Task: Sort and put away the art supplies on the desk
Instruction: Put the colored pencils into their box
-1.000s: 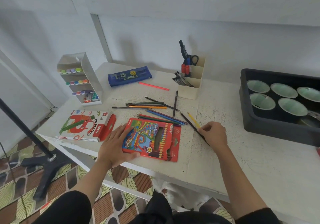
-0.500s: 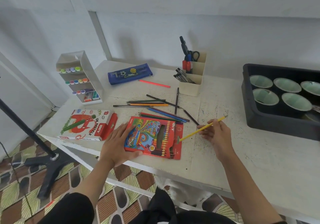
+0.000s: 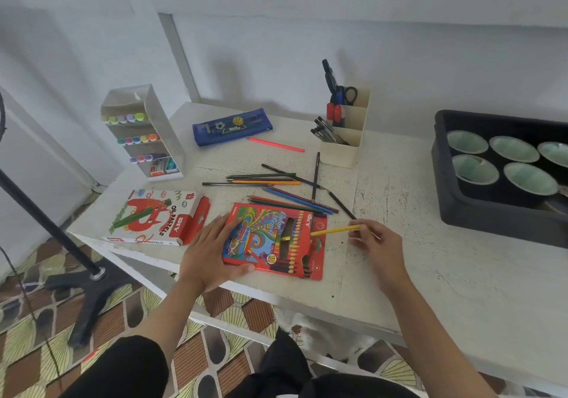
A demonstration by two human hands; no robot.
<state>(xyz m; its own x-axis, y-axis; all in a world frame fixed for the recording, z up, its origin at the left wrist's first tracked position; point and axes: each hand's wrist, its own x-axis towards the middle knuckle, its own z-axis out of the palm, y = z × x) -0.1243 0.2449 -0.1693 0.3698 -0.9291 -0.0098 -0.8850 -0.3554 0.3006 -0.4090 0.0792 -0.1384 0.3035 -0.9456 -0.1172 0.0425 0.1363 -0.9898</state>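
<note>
A red coloured-pencil box (image 3: 270, 238) lies near the desk's front edge. My left hand (image 3: 212, 253) holds it at its left end, thumb along the front edge. My right hand (image 3: 376, 244) pinches a yellow pencil (image 3: 333, 231) whose tip goes into the box's open right end. Several loose coloured pencils (image 3: 282, 188) lie scattered just behind the box. An oil pastels box (image 3: 156, 218) sits to the left.
A blue pencil case (image 3: 232, 126) and a pink pencil (image 3: 276, 144) lie at the back. A cream desk organiser (image 3: 345, 139) holds pens and scissors. A marker rack (image 3: 144, 133) stands back left. A black tray (image 3: 479, 213) of bowls sits right. A tripod stand (image 3: 76, 265) stands left of the desk.
My right hand picked the yellow pencil off the desk, swung it round and brought its tip into the box's open end. My left hand stayed on the box.
</note>
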